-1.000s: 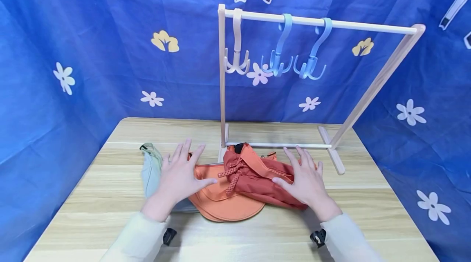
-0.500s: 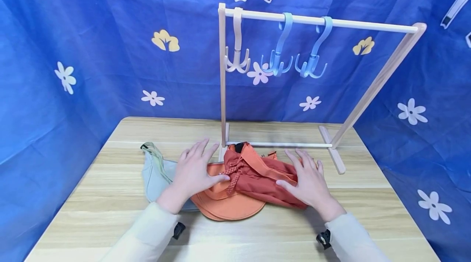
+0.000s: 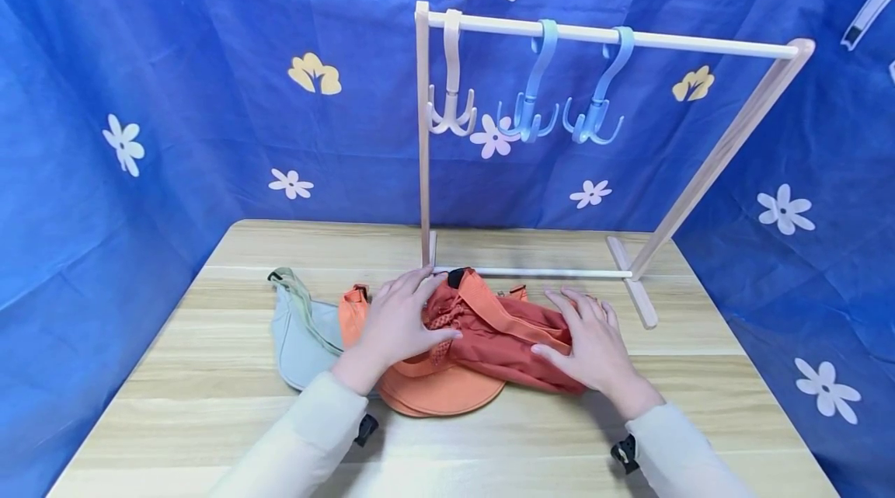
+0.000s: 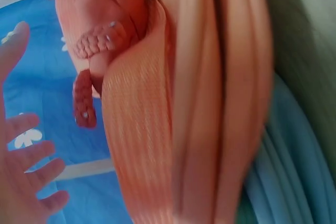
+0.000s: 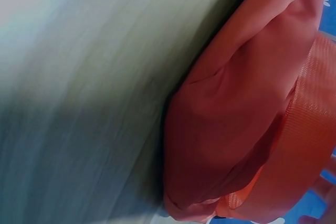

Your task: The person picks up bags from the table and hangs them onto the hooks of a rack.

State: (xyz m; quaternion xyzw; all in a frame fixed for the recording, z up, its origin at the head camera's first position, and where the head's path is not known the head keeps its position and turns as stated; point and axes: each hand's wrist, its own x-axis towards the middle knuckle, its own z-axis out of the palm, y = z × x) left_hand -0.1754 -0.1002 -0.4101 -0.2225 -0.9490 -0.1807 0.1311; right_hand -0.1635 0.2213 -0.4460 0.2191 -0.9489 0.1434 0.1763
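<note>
A red drawstring bag (image 3: 489, 362) with a wide orange strap (image 3: 492, 311) lies at the middle of the table, partly over a flat orange bag (image 3: 440, 397). My left hand (image 3: 402, 327) is over the left end of the red bag, fingers spread. In the left wrist view its fingers (image 4: 39, 177) stand apart from the braided cord (image 4: 102, 40). My right hand (image 3: 594, 343) is at the red bag's right end, thumb over the strap; whether it touches is hard to tell. A light blue bag (image 3: 301, 350) with a green strap lies at the left, partly under the orange one.
Behind the bags stands a wooden rack (image 3: 720, 141). From its top bar hang a white multi-prong hook (image 3: 451, 86) and two blue ones, a blue hook (image 3: 537, 86) and another blue hook (image 3: 603, 94). A blue patterned cloth (image 3: 210, 133) surrounds the table (image 3: 210, 420).
My left hand has moved right, from over the light blue and orange bags to the red bag's left end. The right hand has shifted only slightly. The bags lie where they were.
</note>
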